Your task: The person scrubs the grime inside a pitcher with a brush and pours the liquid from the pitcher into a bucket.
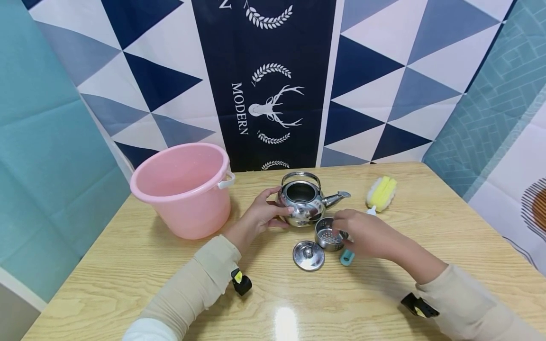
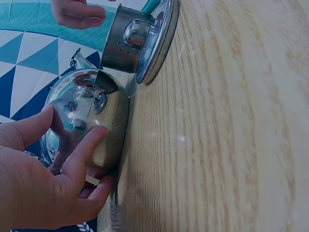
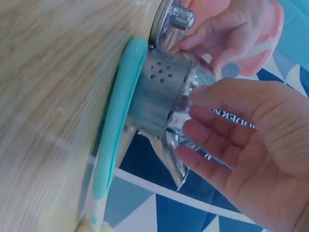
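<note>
A shiny steel teapot (image 1: 304, 212) without its lid stands mid-table, its spout pointing right and its handle raised. My left hand (image 1: 266, 208) grips its left side, thumb and fingers spread around the round body (image 2: 111, 145). Just in front of the teapot stands a perforated steel strainer basket (image 1: 326, 241). Over the basket's right rim hovers my right hand (image 1: 362, 232); in the right wrist view its loosely bent fingers (image 3: 212, 137) are at the rim, gripping nothing that I can see. The round knobbed lid (image 1: 308, 263) lies flat on the table beside the basket.
A sponge brush with a yellow and white head (image 1: 381, 193) lies to the right, its teal handle (image 1: 347, 257) passing under my right hand. A pink bucket (image 1: 192, 213) stands at the back left. Patterned cloth (image 1: 371, 94) hangs behind the wooden table (image 1: 264, 303).
</note>
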A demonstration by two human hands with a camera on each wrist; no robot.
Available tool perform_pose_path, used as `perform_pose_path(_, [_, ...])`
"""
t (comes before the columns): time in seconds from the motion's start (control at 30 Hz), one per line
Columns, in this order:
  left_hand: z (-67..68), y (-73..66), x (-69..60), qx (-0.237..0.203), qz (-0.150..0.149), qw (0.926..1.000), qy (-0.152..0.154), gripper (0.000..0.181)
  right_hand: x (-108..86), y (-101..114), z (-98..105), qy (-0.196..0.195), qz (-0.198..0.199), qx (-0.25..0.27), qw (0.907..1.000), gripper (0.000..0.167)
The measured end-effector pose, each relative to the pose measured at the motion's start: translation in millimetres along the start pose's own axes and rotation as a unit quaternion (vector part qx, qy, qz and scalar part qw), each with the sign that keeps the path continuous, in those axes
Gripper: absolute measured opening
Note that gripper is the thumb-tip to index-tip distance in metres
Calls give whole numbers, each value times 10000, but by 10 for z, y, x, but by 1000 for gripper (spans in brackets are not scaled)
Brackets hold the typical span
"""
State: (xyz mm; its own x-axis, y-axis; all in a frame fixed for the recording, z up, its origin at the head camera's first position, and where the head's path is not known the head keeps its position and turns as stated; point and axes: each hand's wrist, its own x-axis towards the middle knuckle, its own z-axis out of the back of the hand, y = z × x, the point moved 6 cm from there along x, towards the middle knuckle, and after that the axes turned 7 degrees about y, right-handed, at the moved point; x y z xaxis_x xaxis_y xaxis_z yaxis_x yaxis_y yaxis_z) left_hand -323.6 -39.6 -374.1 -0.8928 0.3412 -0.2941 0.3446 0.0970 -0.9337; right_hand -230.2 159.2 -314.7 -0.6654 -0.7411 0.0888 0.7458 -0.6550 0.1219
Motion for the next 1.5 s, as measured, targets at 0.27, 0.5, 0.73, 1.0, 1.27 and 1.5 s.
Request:
perform_pose_path(0.27, [0, -3, 5, -13, 17, 10000, 6, 82, -133, -76, 56, -402, 134, -375, 9984, 30])
perform_pose_path(0.5, [6, -9, 4, 37, 24, 10000, 6, 82, -238, -213, -8, -342, 97, -785, 9963, 39])
perform_pose_path(0.73, [5, -3, 12, 27, 16, 10000, 2, 82, -313, -310, -56, -489, 332, -1057, 9926, 38])
perform_pose_path(1.0, [10, -11, -3, -22, -4, 10000, 8, 83, -331, -340, -198, -4, 727, -1265, 9893, 35])
perform_pose_path(1.27, [10, -8, -4, -9, -26, 10000, 36, 82, -335, -300, -283, 230, 1138, -1834, 9762, 34])
perform_pose_path(1.5, [-6, -13, -18, 13, -23, 10000, 55, 81, -338, -286, -336, -85, 1474, -2316, 9615, 27])
